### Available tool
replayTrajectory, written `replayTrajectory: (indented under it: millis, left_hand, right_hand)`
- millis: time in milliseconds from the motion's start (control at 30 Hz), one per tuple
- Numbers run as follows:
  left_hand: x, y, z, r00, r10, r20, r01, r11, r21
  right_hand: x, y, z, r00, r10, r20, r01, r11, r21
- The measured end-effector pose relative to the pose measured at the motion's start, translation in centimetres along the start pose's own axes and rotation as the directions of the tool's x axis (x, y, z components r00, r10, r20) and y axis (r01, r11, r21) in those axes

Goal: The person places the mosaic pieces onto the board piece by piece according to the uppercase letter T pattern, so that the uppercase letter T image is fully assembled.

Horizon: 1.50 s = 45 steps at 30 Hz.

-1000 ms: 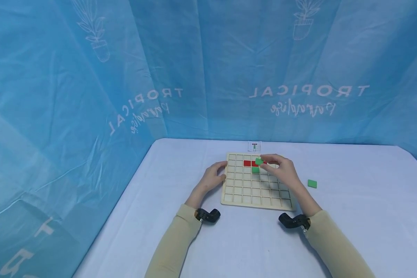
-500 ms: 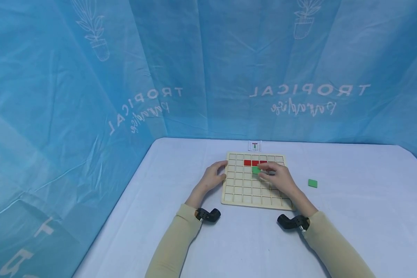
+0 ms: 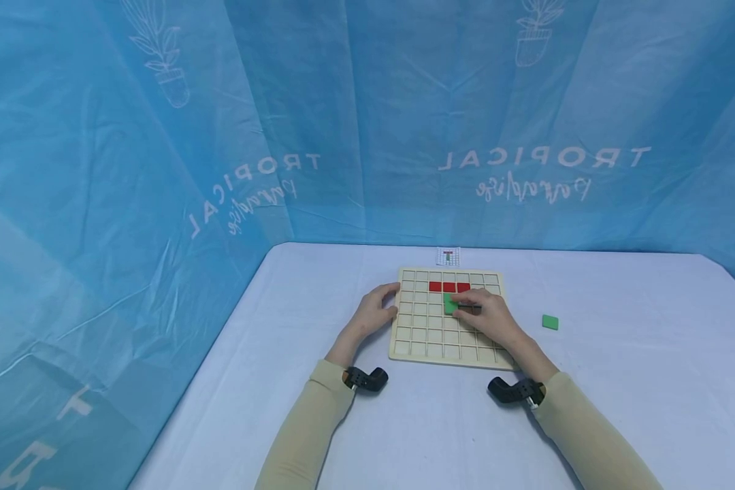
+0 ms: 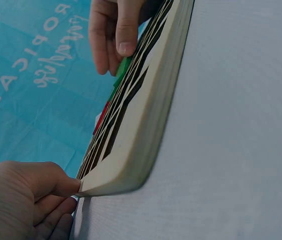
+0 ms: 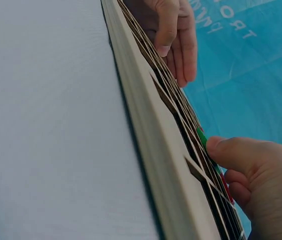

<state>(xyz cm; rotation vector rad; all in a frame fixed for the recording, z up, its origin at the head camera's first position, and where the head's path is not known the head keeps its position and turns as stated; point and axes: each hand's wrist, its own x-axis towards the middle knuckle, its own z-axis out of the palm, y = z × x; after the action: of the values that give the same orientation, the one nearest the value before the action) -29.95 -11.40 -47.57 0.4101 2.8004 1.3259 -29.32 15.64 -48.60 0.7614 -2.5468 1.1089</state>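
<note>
A pale wooden grid board [image 3: 419, 340] lies on the white table. Across an upper row sits a line of red tiles [image 3: 435, 287]. Below the middle red one is a green tile [image 3: 448, 297], partly covered by the fingers. My right hand [image 3: 488, 316] pinches another green tile [image 3: 450, 309] directly under that, slightly tilted in the left wrist view, where the thumb [image 4: 126, 37] presses near its edge. At the board's left side my left hand [image 3: 373, 316] rests its thumb and fingertips against the edge, fingers relaxed.
One loose green tile [image 3: 550, 322] lies on the table to the right of the board. Behind the board is a small printed pattern card [image 3: 448, 256] with a red and green T on a grid. Blue printed curtains [image 3: 404, 122] hang around the table.
My right hand has brought the green tile down from over the red row to the cell below the first green tile. The left hand has stayed at the board's edge.
</note>
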Motion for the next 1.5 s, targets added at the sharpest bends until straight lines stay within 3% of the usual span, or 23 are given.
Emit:
replayTrajectory:
  millis: [600,767,867,967,1133,1200,1267,1500]
  left_hand:
    - [-0.2,0.1,-0.2,1.0,0.01,-0.001,-0.01,1.0,-0.001]
    - [-0.3,0.1,-0.4,1.0,0.007,-0.01,-0.007,1.0,-0.004]
    - [-0.2,0.1,-0.4,1.0,0.013,-0.007,-0.013,1.0,-0.003]
    - [-0.2,0.2,-0.3,1.0,0.014,0.001,-0.014,1.0,0.001]
    - [-0.3,0.2,0.0,1.0,0.004,0.004,-0.004,1.0,0.01]
    - [-0.3,0.1,-0.1,1.0,0.001,0.001,-0.001,1.0,0.011]
    - [-0.2,0.1,-0.1,1.0,0.007,-0.002,-0.007,1.0,0.014]
    - [-0.1,-0.2,0.0,1.0,0.011,-0.002,-0.011,1.0,0.01]
  right_hand:
    - [0.1,-0.1,0.1,0.999,-0.04,0.025,0.04,0.999,-0.004]
    - [0.7,-1.0,-0.5,0.999,0.04,0.0,-0.04,0.997,0.069]
    - [1.0,-1.7,-1.8,0.991,0.129,-0.037,-0.122,0.98,0.156]
    - [0.9,-1.7,-3.6,0.983,0.166,-0.08,-0.146,0.966,0.211]
    - [-0.9,2.8,-6.9,0.979,0.119,-0.166,-0.087,0.978,0.188]
    - [-1.9,5.3,-8.1,0.971,0.123,-0.204,-0.099,0.987,0.123]
    - [-3.1,6.2,-9.5,0.962,0.169,-0.213,-0.154,0.984,0.086]
    - [-7.5,3.1,-12.8,0.94,0.292,-0.179,-0.293,0.956,0.018]
